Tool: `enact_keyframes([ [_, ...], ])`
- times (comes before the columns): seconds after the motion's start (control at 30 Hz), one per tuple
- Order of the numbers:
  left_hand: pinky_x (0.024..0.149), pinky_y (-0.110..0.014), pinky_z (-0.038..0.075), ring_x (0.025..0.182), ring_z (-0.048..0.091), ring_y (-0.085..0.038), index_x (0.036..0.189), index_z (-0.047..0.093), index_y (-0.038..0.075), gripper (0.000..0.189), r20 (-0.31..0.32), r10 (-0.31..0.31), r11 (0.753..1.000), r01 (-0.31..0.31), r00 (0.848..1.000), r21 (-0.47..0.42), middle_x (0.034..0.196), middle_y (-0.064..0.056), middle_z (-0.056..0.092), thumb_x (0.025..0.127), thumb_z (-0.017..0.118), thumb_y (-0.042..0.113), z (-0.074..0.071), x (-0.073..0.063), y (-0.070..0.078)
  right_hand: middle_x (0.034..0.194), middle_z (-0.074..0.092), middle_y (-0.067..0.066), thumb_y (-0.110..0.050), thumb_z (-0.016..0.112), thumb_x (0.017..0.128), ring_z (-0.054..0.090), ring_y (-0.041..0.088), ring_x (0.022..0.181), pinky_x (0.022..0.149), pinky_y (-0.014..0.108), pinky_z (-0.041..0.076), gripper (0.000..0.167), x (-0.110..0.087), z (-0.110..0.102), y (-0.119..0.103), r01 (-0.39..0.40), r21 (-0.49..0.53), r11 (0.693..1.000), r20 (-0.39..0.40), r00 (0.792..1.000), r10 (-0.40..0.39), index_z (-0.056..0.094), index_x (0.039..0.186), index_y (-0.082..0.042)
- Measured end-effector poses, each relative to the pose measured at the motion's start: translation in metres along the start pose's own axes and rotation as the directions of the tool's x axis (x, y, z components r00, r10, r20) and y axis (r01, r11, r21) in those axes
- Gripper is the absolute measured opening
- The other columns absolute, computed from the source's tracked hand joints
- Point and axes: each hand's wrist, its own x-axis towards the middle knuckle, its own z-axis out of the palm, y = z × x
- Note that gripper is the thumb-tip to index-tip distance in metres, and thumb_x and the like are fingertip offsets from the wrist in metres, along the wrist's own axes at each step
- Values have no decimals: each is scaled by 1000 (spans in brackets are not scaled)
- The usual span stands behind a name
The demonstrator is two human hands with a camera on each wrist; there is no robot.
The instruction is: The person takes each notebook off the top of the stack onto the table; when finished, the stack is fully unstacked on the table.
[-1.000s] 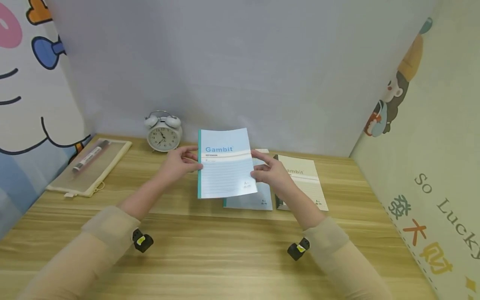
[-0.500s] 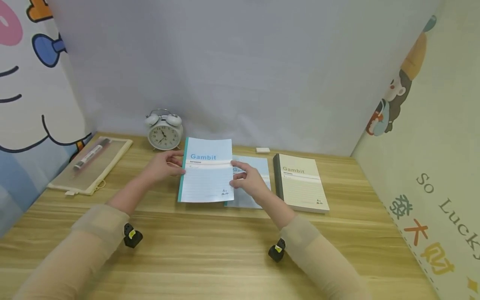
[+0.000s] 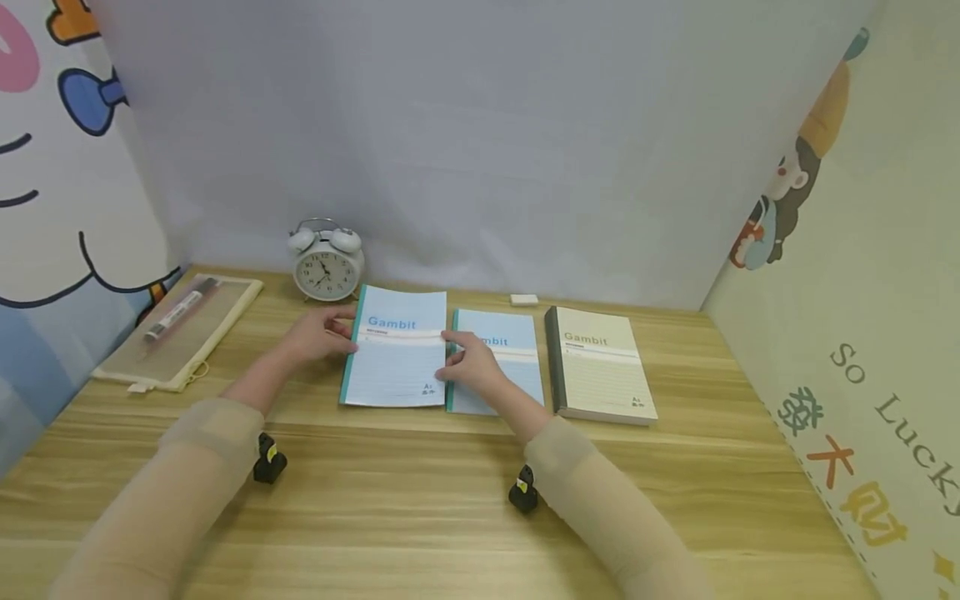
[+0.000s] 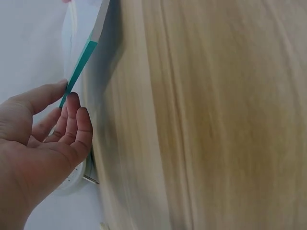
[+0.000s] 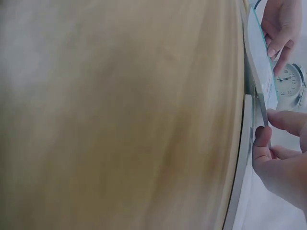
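Note:
Both hands hold a light-blue notebook (image 3: pixel 397 367) with a teal spine, just above the table in the head view. My left hand (image 3: pixel 318 336) pinches its spine edge; the left wrist view shows the thumb on the cover and fingertips beneath the teal spine (image 4: pixel 82 62). On the opposite edge, my right hand (image 3: pixel 474 364) pinches the pages between thumb and fingers, also seen in the right wrist view (image 5: pixel 283 153). A second blue notebook (image 3: pixel 517 383) lies flat on the table to the right, partly covered by the right hand. Beyond it lies a thick cream notebook (image 3: pixel 603 367) with a dark spine.
A white twin-bell alarm clock (image 3: pixel 327 271) stands behind the left hand. At the far left lies a mesh zip pouch (image 3: pixel 217 333) with a marker (image 3: pixel 180 315) in it. A white eraser (image 3: pixel 523 300) sits near the back wall (image 3: pixel 480 167).
Both hands have carried the blue notebook left and down toward the table. The second blue notebook, the cream one and the eraser are now less covered.

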Motion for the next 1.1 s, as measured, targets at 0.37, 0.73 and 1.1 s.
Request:
enact_keyframes([
  [0.37,73,-28,52,90,57,-22,138,39,-7,63,74,-17,990,6,997,141,110,-21,56,85,68,8,-4,4,-11,85,60,7,-8,77,78,54,12,71,64,22,43,68,4,11,-2,-10,-123,992,37,999,14,46,139,-7],
  [0.73,94,-47,45,108,53,-36,136,41,-8,68,113,-5,943,-33,994,331,119,-26,54,82,72,18,-1,3,-1,85,57,9,-13,75,81,47,10,63,57,21,40,62,3,9,-6,20,-231,973,43,999,-10,48,137,-6],
  [1.1,84,-40,49,97,58,-29,135,46,-5,61,106,132,917,-162,986,364,115,-23,57,83,71,14,4,2,32,133,51,11,-16,71,85,60,18,94,70,29,51,56,-13,-29,-13,130,-198,972,131,986,-105,51,137,-13],
])
